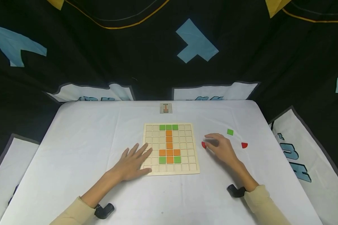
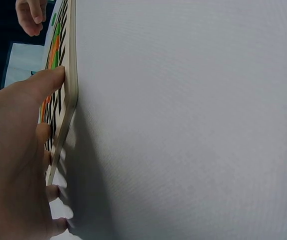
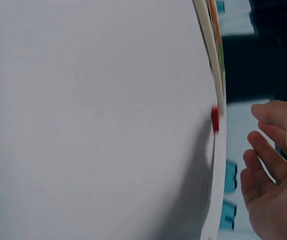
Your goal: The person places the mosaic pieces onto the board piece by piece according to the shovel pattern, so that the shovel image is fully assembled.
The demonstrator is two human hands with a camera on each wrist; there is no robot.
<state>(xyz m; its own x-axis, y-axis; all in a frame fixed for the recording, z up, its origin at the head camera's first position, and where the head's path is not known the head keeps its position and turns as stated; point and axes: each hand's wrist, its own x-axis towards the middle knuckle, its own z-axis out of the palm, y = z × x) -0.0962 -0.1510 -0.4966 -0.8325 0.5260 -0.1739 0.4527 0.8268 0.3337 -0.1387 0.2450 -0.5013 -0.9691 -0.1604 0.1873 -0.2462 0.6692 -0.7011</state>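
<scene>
My left hand [image 1: 130, 165] rests with spread fingers on the left edge of a wooden grid board [image 1: 187, 159]. In the left wrist view its thumb [image 2: 52, 82] lies on the board's rim. Green and orange square tiles [image 1: 169, 139] fill some of the board's cells. To the right of the board, my right hand [image 1: 222, 150] hovers over a red quarter-round piece [image 1: 203, 145]. The right wrist view shows this red piece [image 3: 215, 119] on the table, apart from the loosely bent fingers, which hold nothing.
A green square tile [image 1: 230, 132] and another red quarter-round piece [image 1: 244, 145] lie farther right on the white table [image 1: 101, 125]. Behind the board is a small card [image 1: 166, 108] with a printed grid pattern. A black patterned cloth hangs beyond the table.
</scene>
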